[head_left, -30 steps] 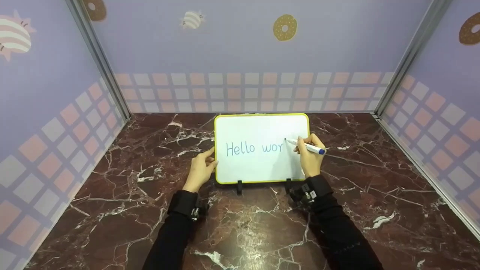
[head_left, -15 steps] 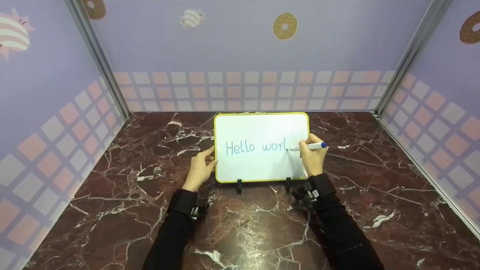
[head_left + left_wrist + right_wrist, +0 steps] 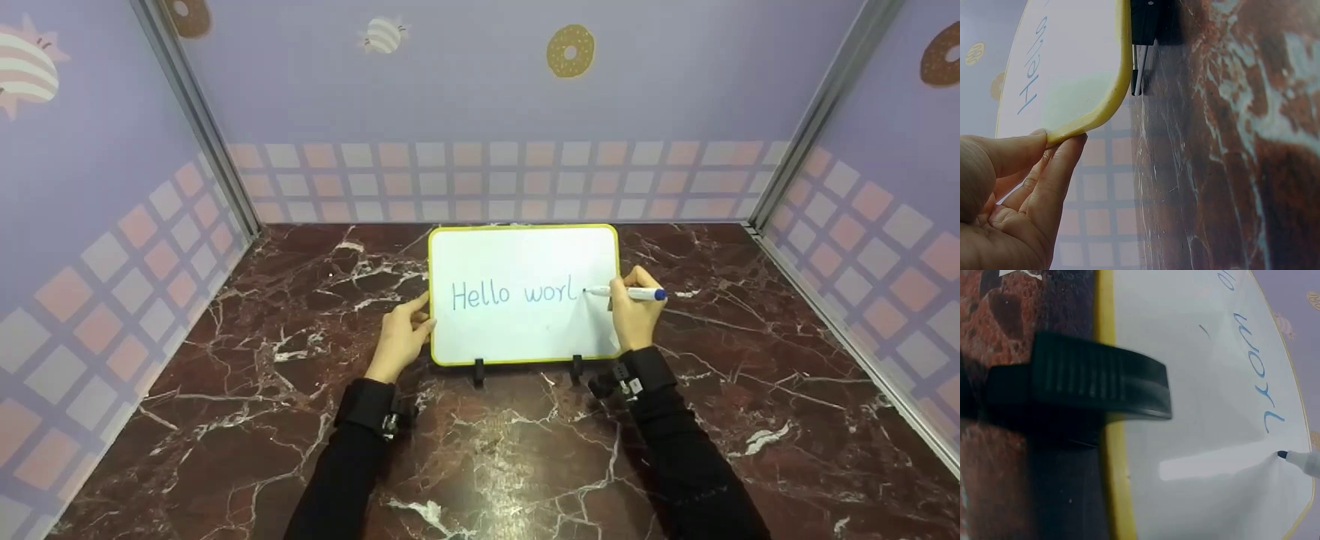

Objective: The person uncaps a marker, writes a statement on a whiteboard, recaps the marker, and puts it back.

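Note:
A whiteboard [image 3: 517, 330] with a yellow frame leans on a black stand, "Hello worl" written across it in blue. My left hand [image 3: 400, 337] pinches its left edge; in the left wrist view the thumb lies on the front and the fingers [image 3: 1053, 185] behind the frame. My right hand [image 3: 636, 309] grips a white marker [image 3: 637, 293] with a blue end, its dark tip at the board just right of the "l". In the right wrist view only the front part of the marker [image 3: 1304, 462] shows, the tip close to the surface; the right hand is out of that view.
Two black stand hooks [image 3: 479, 373] hold the board's lower edge. Under everything lies a dark red marbled tabletop [image 3: 495, 465]. Purple panels with pink and white squares [image 3: 502, 180] enclose the back and both sides. A short stray mark [image 3: 1204, 331] sits low on the board.
The right hand has drawn the letter "l" downward after "wor", then shifted the marker a little to the right and up. The left hand has stayed at the board's edge.

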Motion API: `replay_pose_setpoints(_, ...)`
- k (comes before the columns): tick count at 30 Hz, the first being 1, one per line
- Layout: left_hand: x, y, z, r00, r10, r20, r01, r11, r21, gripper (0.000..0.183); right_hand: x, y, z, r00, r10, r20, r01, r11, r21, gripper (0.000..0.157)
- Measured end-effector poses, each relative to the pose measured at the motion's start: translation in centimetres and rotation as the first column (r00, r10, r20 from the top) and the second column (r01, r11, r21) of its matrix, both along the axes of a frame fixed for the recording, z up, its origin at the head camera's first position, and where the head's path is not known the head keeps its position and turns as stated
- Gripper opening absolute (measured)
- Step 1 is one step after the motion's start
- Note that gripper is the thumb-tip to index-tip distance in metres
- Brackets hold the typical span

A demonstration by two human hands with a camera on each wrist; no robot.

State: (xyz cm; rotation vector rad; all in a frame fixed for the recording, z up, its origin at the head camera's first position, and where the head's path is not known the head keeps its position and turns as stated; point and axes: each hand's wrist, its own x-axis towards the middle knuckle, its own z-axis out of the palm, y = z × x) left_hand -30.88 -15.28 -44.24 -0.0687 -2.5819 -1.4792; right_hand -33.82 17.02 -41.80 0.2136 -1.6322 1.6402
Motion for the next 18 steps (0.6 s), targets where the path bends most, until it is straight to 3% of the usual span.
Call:
replay_pose_setpoints(10, 0.03, 0.02, 0.10, 1.000, 0.006, -0.013, -0.006, 1.000, -0.015, 0.052, 0.36, 0.05, 0.25, 0.998, 0.041, 0.055, -0.043, 0.998, 0.036, 0.028)
replay_pose_setpoints(18, 0.05, 0.07, -0.03, 1.000, 0.006, -0.027, -0.006, 1.000, -0.014, 0.052, 0.27, 0.28, 0.38, 0.999, 0.016, 0.051, -0.018, 0.999, 0.040, 0.026)
